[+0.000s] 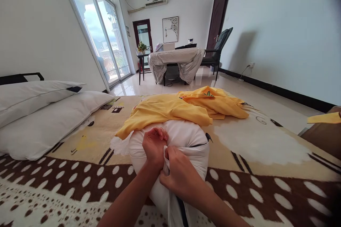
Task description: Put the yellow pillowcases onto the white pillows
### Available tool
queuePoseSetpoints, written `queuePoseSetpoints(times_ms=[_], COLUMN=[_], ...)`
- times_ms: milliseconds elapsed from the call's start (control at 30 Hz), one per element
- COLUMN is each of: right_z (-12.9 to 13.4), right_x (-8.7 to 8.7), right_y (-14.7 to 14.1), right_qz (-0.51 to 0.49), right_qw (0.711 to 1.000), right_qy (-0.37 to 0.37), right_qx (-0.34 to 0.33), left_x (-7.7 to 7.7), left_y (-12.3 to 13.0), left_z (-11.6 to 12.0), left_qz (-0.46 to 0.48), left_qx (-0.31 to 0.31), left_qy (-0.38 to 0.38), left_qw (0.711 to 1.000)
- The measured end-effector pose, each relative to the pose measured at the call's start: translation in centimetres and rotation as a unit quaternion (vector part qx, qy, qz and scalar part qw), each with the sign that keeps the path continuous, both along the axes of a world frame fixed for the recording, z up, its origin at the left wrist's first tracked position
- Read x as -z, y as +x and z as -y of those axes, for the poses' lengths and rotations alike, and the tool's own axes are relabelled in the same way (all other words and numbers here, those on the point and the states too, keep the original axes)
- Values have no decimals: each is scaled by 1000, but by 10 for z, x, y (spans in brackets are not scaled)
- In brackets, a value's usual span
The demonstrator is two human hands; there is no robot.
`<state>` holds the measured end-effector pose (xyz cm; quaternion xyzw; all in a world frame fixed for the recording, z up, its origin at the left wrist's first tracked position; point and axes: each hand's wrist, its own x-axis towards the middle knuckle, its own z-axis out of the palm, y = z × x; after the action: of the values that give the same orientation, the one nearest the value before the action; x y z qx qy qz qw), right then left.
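A plump white pillow (183, 133) lies bunched on the bed before me, its cover drawn together with dark trim along parts of it. My right hand (178, 170) is closed, pinching a fold of the white cover (166, 165) between thumb and fingers. Close beside it, my left hand (154, 145) rests against the top of the pillow, its wrist next to that fold. The left fingers are loosely curled, with nothing visible in them. Just beyond the pillow, touching it, lies a crumpled yellow garment (162, 110).
Two white pillows (53, 120) are stacked at the left on a patterned blanket (253, 142). Past the bed stand a plastic-covered table (176, 56) and a black chair (218, 49). At the right edge is a brown object (323, 138) with a yellow strip (323, 117).
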<state>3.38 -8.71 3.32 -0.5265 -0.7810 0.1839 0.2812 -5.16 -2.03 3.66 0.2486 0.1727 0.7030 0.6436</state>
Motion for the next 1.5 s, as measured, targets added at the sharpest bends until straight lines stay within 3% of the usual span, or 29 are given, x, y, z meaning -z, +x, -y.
queuePoseSetpoints(times_ms=[233,367,467,533,600,733,900,967,1033,1200,1367,1500], right_z=[-3,-3,-1,2,4,7,9,9,8,8,6,6], right_x=[11,14,17,16,11,-6,-22,-22,-20,-21,-38,-46], right_y=[-10,-9,-5,-1,5,18,30,31,31,33,58,68], right_qz=[70,49,17,-12,-46,-85,-106,-113,-117,-147,-232,-351], right_qw=[995,994,991,986,979,974,971,969,968,964,967,930], right_qy=[32,69,119,157,187,193,192,196,199,194,78,68], right_qx=[59,68,64,60,60,80,93,95,99,107,65,83], left_x=[-4,-5,-13,-24,-38,-61,-60,-56,-51,-36,-31,-33], left_y=[-2,-1,-1,-5,-15,-42,-50,-45,-37,-16,-12,-17], left_z=[0,0,5,14,26,44,41,40,42,51,43,43], left_qz=[9,-11,-70,-172,-322,-551,-685,-702,-695,-647,-583,-512], left_qx=[23,27,31,25,18,-13,21,26,0,-94,-102,-73], left_qy=[-30,-36,2,73,163,282,294,305,303,270,234,193], left_qw=[999,999,997,982,932,785,666,643,652,707,771,834])
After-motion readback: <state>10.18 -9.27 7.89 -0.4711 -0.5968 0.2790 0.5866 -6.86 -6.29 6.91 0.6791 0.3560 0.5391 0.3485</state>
